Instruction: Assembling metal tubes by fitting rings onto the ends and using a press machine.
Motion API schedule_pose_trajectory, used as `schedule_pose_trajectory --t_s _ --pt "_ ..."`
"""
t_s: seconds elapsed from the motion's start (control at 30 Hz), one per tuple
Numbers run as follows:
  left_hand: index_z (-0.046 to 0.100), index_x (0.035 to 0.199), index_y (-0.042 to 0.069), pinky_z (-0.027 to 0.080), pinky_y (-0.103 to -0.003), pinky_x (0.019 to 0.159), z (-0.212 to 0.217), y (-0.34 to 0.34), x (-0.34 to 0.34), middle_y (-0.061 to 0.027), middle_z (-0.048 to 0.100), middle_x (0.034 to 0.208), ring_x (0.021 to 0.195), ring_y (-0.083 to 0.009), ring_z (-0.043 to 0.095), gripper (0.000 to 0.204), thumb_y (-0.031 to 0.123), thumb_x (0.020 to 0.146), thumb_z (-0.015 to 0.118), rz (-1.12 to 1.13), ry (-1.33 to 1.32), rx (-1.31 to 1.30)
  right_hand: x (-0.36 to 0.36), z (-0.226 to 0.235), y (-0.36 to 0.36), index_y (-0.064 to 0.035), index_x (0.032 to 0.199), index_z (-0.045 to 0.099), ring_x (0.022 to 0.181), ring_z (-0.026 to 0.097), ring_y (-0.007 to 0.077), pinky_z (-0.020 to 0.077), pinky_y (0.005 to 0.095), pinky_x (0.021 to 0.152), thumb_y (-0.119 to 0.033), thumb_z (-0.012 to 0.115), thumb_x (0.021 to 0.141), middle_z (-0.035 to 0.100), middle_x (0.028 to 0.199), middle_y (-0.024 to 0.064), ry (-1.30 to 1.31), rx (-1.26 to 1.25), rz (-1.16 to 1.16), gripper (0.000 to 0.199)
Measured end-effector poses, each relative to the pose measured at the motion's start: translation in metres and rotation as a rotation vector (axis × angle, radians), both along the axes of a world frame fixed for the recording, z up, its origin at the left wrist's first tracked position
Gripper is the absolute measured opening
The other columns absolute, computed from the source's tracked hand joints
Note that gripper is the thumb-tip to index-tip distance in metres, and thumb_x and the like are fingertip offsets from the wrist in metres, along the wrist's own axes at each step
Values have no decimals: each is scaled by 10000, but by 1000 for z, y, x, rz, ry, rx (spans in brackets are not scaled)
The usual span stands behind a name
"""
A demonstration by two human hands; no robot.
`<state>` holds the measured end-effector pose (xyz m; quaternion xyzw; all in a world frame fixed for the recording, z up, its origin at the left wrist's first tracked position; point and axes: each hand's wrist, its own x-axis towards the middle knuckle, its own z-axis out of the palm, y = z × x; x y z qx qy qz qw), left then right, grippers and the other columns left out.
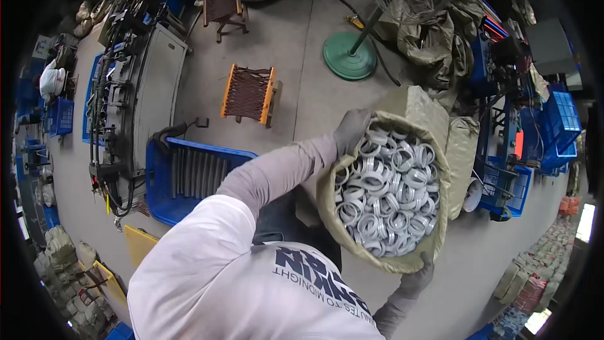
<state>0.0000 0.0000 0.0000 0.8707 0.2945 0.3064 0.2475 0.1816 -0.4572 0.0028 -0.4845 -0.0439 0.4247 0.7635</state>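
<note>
A khaki woven sack (pixel 331 211) stands open in front of me, filled with many pale metal rings (pixel 390 189). My left hand (pixel 352 131), in a grey glove, is closed on the sack's rim at its upper left. My right hand (pixel 418 275), also gloved in grey, is at the lower right of the rim, its fingers closed around the sack's edge and partly hidden by it. Grey sleeves cover both forearms. The rings lie loose and jumbled; neither hand touches them.
A blue crate (pixel 158 182) with grey metal rods sits left of me, beside a machine (pixel 151 82). Ahead are a woven-top stool (pixel 248 93) and a fan's green round base (pixel 350 56). More sacks (pixel 464 157) stand against the open one, near another machine with blue baskets (pixel 519 179).
</note>
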Motion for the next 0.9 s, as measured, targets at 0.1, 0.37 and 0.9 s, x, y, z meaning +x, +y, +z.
schedule_pose_trajectory --t_s 0.1,0.37,0.9 --pt "626 1202 4 588 -464 893 40 52 -11 -257 735 1091 1000 -429 735 285 143 953 629 -69 37 65 -2 -19 36 30 1309 633 1113 687 318 567 409 994 -94 625 969 669 1270 243 -832 -433 66 362" --pt "694 1113 -27 576 -429 807 67 137 -46 -241 743 1027 883 -362 733 278 191 1041 537 147 -39 22 -10 -11 178 70 1295 610 1129 698 302 589 421 956 -50 644 926 664 1308 181 -772 -61 48 390" --pt "742 1111 -41 542 -362 737 69 268 -47 -119 708 901 804 -202 665 380 254 990 537 501 -510 -1013 -31 45 350 50 1397 605 1188 670 292 543 417 1025 -66 656 888 677 1327 161 49 -260 144 525"
